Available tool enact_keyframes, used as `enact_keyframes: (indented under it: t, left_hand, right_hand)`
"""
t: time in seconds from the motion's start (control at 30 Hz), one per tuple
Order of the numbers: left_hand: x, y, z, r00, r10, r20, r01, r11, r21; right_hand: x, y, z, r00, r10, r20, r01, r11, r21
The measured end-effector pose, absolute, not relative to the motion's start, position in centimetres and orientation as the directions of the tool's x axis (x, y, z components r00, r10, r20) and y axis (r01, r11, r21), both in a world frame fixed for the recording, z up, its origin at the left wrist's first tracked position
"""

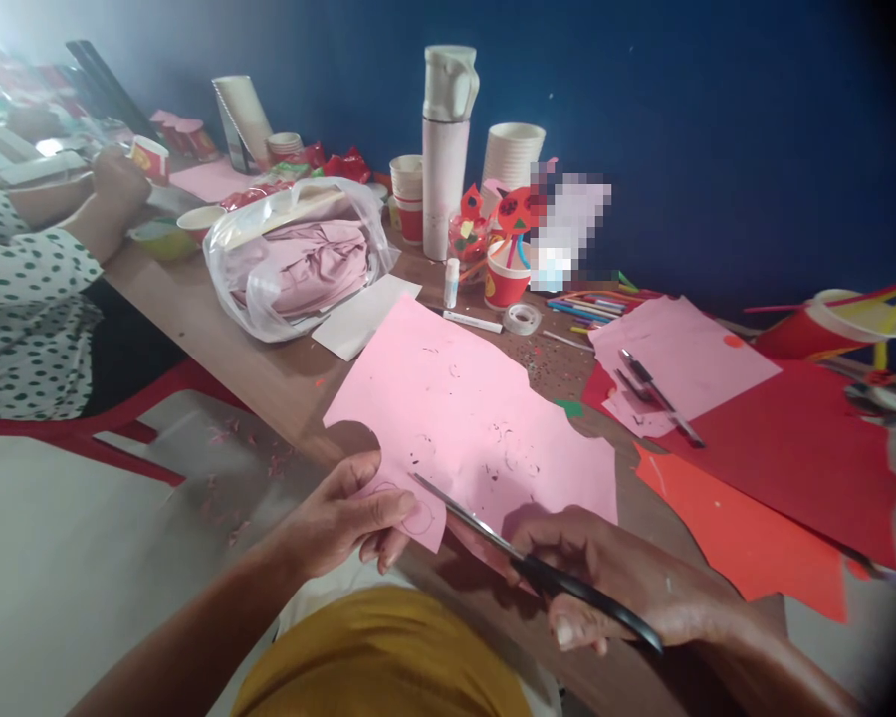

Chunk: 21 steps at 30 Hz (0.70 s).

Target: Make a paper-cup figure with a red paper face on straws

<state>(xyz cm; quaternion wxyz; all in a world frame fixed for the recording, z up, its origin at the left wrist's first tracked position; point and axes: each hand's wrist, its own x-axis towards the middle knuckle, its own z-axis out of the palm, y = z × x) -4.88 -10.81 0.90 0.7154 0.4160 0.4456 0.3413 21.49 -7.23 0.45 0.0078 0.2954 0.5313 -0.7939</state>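
Observation:
A large sheet of pink paper [463,388] with curved cut-outs along its edges lies over the table's near edge. My left hand [350,513] pinches its near left corner, thumb on top, beside a drawn circle. My right hand [597,578] grips black-handled scissors [485,528], fingers in the loops. Their blades point up and left across the paper, and the tip lies close to my left thumb. Small dark marks and curved lines dot the sheet. Part of the paper under my right hand is hidden.
A plastic bag [228,289], a white flask [442,189], a glue stick [452,284] and a tape roll [521,319] stand behind the sheet. Red paper [806,448], orange paper [777,553] and a pen [664,398] lie right. Another person's arm [82,219] rests left.

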Motion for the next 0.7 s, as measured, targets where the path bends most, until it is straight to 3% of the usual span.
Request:
enact_keyframes:
  t: [0.2, 0.47, 0.7]
  left_hand:
    - [-5.4, -10.8, 0.5, 0.422, 0.84, -0.342, -0.089, 0.414, 0.906]
    - [-5.2, -10.2, 0.5, 0.503, 0.812, -0.296, -0.076, 0.383, 0.921]
    - [-5.4, -9.5, 1.1, 0.556, 0.751, -0.356, -0.026, 0.443, 0.896]
  right_hand:
    - [21.5, -7.6, 0.2, -0.78, 0.307, -0.545, 0.401, -0.424, -0.812]
    - [20.9, -7.0, 0.4, -0.834, 0.367, -0.412, 0.327, -0.271, -0.905]
    - [21.1, -7.1, 0.4, -0.823, 0.383, -0.419, 0.331, -0.275, -0.903]
